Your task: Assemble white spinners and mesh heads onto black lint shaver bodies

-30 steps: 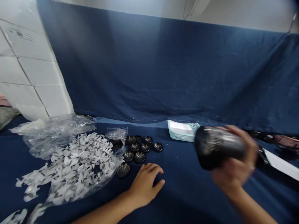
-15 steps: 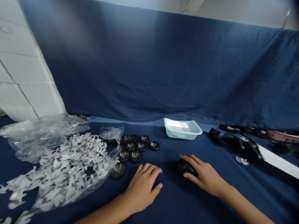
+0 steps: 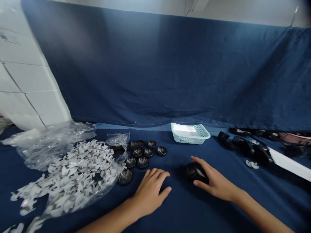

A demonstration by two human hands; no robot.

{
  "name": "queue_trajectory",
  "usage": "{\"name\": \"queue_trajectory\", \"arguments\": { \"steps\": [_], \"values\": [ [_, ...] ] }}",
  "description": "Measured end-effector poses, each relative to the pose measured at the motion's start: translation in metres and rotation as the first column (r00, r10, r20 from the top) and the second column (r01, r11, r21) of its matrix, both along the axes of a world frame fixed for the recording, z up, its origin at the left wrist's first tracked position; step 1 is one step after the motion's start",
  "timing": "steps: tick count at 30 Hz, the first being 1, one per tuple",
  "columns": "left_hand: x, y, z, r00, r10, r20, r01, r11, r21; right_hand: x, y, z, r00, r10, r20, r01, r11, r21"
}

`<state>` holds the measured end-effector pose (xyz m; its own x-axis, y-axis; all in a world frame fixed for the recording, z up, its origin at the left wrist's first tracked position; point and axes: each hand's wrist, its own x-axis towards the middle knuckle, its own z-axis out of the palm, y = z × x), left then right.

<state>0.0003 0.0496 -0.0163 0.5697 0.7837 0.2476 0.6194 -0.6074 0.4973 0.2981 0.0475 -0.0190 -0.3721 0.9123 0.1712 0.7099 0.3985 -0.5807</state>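
My left hand (image 3: pixel 152 191) rests on the blue cloth (image 3: pixel 179 207), fingers apart and holding nothing, just right of the nearest black round dish (image 3: pixel 125 177). My right hand (image 3: pixel 215 179) lies around the right side of a rounded black object (image 3: pixel 195 172) on the cloth, its thumb at the near side and a finger stretched past the far side. Several more black round dishes (image 3: pixel 142 162) stand in loose rows beyond my left hand. A large heap of small white plastic pieces (image 3: pixel 80 174) lies to the left, partly on clear plastic.
A light blue basket (image 3: pixel 190 139) with something white inside stands at the back. Black parts (image 3: pixel 243 146), a small white piece (image 3: pixel 252 164), a white strip (image 3: pixel 289 163) and a pink basket (image 3: pixel 295 138) are at the right. Clear bags (image 3: pixel 55 139) lie back left; a blue curtain (image 3: pixel 150 71) hangs behind.
The fingers of my right hand have drawn back to the right, so more of the black object's top shows. My left hand has hardly moved. The view has shifted slightly.
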Motion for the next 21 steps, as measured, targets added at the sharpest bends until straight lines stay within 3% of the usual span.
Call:
{"name": "queue_trajectory", "arguments": {
  "steps": [4,7,10,12,17,21],
  "values": [
    [0.002,-0.001,0.002,0.997,0.023,0.078,-0.019,0.998,-0.060,0.002,-0.003,-0.013,0.970,-0.116,-0.212,0.113,0.993,-0.027],
    [0.009,0.000,0.004,0.984,0.022,0.178,0.000,0.993,-0.122,-0.001,-0.006,-0.014,0.928,-0.175,-0.330,0.153,0.984,-0.090],
    [0.021,0.006,0.005,0.941,-0.009,0.339,0.084,0.975,-0.206,-0.017,-0.008,-0.003,0.823,-0.238,-0.516,0.148,0.967,-0.209],
    [0.032,0.013,0.006,0.883,-0.025,0.469,0.157,0.957,-0.243,-0.033,-0.008,0.007,0.715,-0.288,-0.637,0.073,0.937,-0.341],
    [0.051,0.023,0.004,0.737,-0.046,0.674,0.278,0.930,-0.240,-0.072,-0.014,0.010,0.447,-0.436,-0.781,-0.304,0.747,-0.591],
    [0.051,0.023,-0.002,0.711,-0.042,0.702,0.297,0.923,-0.245,-0.087,-0.019,-0.005,0.352,-0.550,-0.757,-0.491,0.580,-0.650]
  ]
}}
